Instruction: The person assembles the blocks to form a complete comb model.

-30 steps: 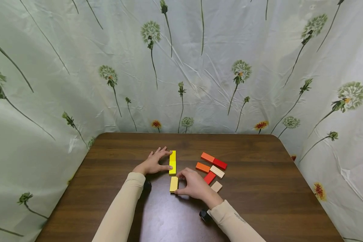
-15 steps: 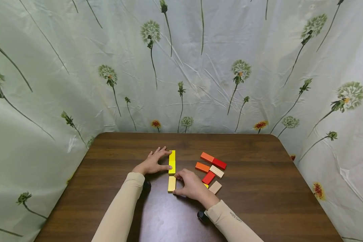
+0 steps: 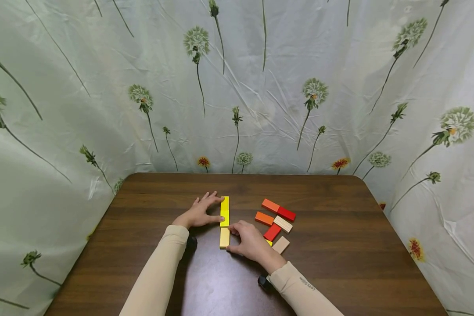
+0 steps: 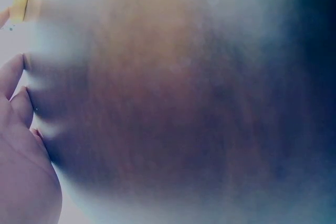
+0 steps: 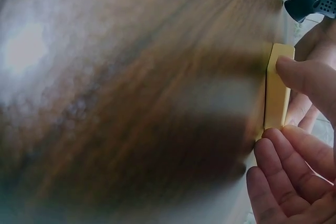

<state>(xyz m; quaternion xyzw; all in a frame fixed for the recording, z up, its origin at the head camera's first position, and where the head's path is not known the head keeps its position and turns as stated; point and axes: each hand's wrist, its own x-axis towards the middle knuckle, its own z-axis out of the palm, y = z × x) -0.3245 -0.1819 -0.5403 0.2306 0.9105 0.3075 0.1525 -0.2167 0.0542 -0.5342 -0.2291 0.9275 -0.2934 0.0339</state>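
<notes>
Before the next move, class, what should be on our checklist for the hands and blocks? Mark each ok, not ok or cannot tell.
1. Left hand touching the bright yellow blocks: ok.
2. Right hand holding the pale yellow block: ok.
3. Pale block roughly in line with the bright ones: ok.
4. Red blocks apart from that line: ok, off to the right.
5. Partly hidden yellow block not touching the right hand: cannot tell.

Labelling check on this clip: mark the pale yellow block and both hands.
Pale yellow block [image 3: 224,237], head view: middle of its top face.
Right hand [image 3: 252,241], head view: back of the hand.
Left hand [image 3: 197,215], head view: back of the hand.
</notes>
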